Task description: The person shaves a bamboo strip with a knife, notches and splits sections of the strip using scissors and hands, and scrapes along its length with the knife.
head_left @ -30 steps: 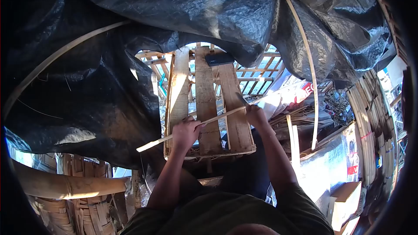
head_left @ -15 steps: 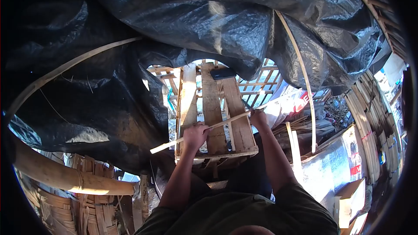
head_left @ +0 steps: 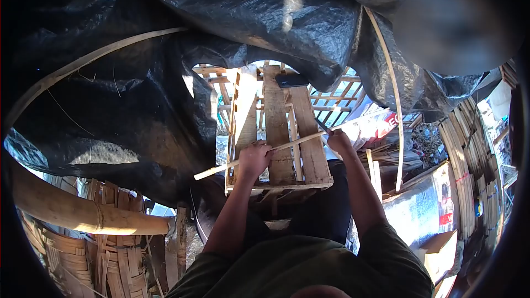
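Observation:
A long pale bamboo strip [head_left: 295, 142] lies aslant above a wooden slatted bench [head_left: 280, 157]. My left hand [head_left: 255, 160] is closed around the strip left of its middle, with the lower end jutting out past the bench's left edge. My right hand [head_left: 339, 142] is closed on a knife [head_left: 321, 126], whose thin dark blade points up and left beside the strip. Its handle is hidden in my fist. Beyond my right hand, the strip's far end reaches over a white and red sack.
A dark phone [head_left: 291, 80] rests at the bench's far end. Black plastic sheeting [head_left: 237, 16] hangs ahead and left. At lower left is a thick bamboo pole [head_left: 94, 215]. Bundled bamboo strips [head_left: 464, 160] stand at right, near a silvery sheet [head_left: 414, 212].
My right hand has moved slightly right and down relative to the bench, and the knife blade shows more clearly. My left hand still grips the strip. The whole view has shifted a little.

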`<move>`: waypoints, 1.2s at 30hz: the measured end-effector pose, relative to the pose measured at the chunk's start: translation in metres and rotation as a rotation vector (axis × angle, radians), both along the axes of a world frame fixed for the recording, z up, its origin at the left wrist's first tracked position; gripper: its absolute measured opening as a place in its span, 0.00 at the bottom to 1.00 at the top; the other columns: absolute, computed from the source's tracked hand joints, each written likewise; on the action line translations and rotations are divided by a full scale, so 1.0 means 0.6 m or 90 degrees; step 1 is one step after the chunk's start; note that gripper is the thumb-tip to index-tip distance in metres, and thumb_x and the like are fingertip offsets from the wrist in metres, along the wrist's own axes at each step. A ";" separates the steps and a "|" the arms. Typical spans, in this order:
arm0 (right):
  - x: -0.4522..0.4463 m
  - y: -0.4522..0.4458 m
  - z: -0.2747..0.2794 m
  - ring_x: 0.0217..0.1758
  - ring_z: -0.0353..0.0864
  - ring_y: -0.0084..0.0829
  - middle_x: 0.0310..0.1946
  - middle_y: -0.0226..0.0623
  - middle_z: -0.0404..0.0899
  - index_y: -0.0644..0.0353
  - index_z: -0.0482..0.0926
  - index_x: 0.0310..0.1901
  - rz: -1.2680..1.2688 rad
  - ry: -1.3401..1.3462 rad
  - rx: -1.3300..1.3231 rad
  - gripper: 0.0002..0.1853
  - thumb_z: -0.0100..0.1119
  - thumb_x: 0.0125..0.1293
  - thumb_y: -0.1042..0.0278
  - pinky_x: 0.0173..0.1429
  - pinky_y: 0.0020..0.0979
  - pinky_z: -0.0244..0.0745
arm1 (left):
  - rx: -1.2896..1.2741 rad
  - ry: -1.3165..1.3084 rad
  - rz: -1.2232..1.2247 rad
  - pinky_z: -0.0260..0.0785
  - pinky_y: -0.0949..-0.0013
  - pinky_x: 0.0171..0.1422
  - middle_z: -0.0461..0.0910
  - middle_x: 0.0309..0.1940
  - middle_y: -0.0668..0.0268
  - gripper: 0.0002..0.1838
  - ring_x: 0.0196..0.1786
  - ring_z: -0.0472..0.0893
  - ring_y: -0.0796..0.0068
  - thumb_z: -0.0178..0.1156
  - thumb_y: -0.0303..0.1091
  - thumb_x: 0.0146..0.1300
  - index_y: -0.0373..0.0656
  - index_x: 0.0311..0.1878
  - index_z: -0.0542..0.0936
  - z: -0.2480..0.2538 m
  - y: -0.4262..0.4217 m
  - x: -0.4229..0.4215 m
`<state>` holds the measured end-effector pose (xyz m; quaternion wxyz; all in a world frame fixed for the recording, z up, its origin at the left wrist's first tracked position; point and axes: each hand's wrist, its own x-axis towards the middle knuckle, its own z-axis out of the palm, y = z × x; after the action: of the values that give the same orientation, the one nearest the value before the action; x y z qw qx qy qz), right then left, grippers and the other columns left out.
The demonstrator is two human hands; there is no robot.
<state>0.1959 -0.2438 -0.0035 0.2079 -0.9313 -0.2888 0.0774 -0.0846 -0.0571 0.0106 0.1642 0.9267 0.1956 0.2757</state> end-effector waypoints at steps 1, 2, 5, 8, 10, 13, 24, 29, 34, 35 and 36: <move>0.008 0.004 0.000 0.30 0.85 0.49 0.26 0.57 0.82 0.72 0.81 0.39 -0.014 0.005 0.008 0.26 0.44 0.75 0.52 0.35 0.48 0.78 | -0.003 0.003 0.004 0.76 0.56 0.41 0.82 0.33 0.63 0.11 0.37 0.83 0.56 0.63 0.44 0.62 0.48 0.30 0.85 0.000 0.004 -0.001; 0.013 0.008 0.003 0.25 0.84 0.46 0.23 0.54 0.81 0.72 0.80 0.37 -0.029 0.011 0.017 0.26 0.44 0.76 0.52 0.30 0.47 0.78 | -0.007 0.016 -0.001 0.76 0.56 0.41 0.82 0.33 0.62 0.12 0.37 0.84 0.57 0.63 0.44 0.62 0.48 0.30 0.84 0.001 0.004 -0.001; 0.022 0.022 0.016 0.30 0.86 0.51 0.32 0.62 0.83 0.73 0.80 0.40 -0.060 0.162 -0.037 0.22 0.48 0.73 0.57 0.32 0.47 0.81 | -0.038 0.016 0.002 0.76 0.56 0.41 0.83 0.34 0.62 0.12 0.37 0.84 0.57 0.63 0.45 0.62 0.48 0.29 0.84 0.003 -0.002 -0.005; -0.014 0.024 0.030 0.21 0.84 0.47 0.22 0.55 0.81 0.71 0.79 0.35 -0.043 0.121 0.022 0.23 0.42 0.75 0.57 0.26 0.45 0.79 | -0.051 0.012 -0.001 0.76 0.56 0.40 0.83 0.34 0.62 0.12 0.36 0.84 0.58 0.64 0.46 0.61 0.49 0.29 0.84 0.007 -0.001 -0.004; -0.016 0.017 0.010 0.22 0.84 0.49 0.21 0.55 0.81 0.73 0.80 0.32 -0.030 0.037 0.044 0.30 0.37 0.78 0.53 0.30 0.47 0.80 | -0.038 -0.025 0.001 0.76 0.56 0.38 0.82 0.33 0.63 0.11 0.33 0.83 0.58 0.66 0.46 0.60 0.49 0.29 0.84 -0.006 0.002 0.001; -0.035 0.023 0.043 0.32 0.85 0.54 0.28 0.58 0.83 0.71 0.79 0.36 -0.064 0.116 0.004 0.21 0.45 0.73 0.59 0.35 0.50 0.79 | -0.051 -0.011 0.006 0.76 0.58 0.36 0.82 0.32 0.64 0.11 0.32 0.83 0.59 0.66 0.46 0.59 0.50 0.29 0.84 0.001 0.001 0.003; 0.011 0.016 -0.024 0.46 0.81 0.63 0.38 0.63 0.81 0.67 0.82 0.45 0.062 0.047 0.060 0.24 0.47 0.75 0.50 0.48 0.54 0.75 | -0.025 0.033 0.015 0.75 0.59 0.35 0.80 0.28 0.65 0.10 0.32 0.83 0.61 0.68 0.47 0.59 0.52 0.31 0.87 0.013 -0.001 0.006; -0.012 0.026 -0.030 0.42 0.82 0.61 0.35 0.61 0.82 0.68 0.80 0.43 0.068 -0.020 0.029 0.24 0.47 0.74 0.50 0.44 0.55 0.77 | -0.035 0.039 0.026 0.73 0.59 0.32 0.79 0.26 0.66 0.10 0.31 0.83 0.61 0.67 0.46 0.60 0.52 0.32 0.87 0.008 0.001 0.011; -0.019 0.012 -0.021 0.30 0.80 0.51 0.29 0.54 0.79 0.65 0.78 0.43 -0.031 0.084 0.076 0.24 0.48 0.74 0.47 0.35 0.50 0.74 | -0.064 0.107 0.041 0.74 0.59 0.35 0.82 0.29 0.67 0.11 0.33 0.83 0.61 0.65 0.49 0.62 0.55 0.32 0.87 0.004 0.001 0.014; -0.011 0.009 -0.018 0.24 0.74 0.42 0.24 0.44 0.74 0.63 0.77 0.39 -0.032 0.177 0.099 0.24 0.49 0.73 0.45 0.28 0.43 0.68 | -0.066 0.111 0.049 0.74 0.59 0.35 0.82 0.29 0.67 0.11 0.33 0.83 0.61 0.65 0.49 0.62 0.55 0.32 0.87 0.005 -0.003 0.020; -0.002 0.007 -0.016 0.18 0.67 0.32 0.19 0.34 0.68 0.61 0.76 0.34 -0.040 0.268 0.121 0.24 0.49 0.73 0.44 0.20 0.37 0.62 | -0.071 0.128 0.075 0.74 0.59 0.36 0.82 0.29 0.67 0.11 0.34 0.83 0.60 0.65 0.49 0.62 0.54 0.33 0.87 0.007 -0.006 0.028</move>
<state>0.1945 -0.2397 -0.0129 0.3524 -0.8794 -0.2158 0.2364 -0.0677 -0.0604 0.0147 0.1784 0.9262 0.2799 0.1790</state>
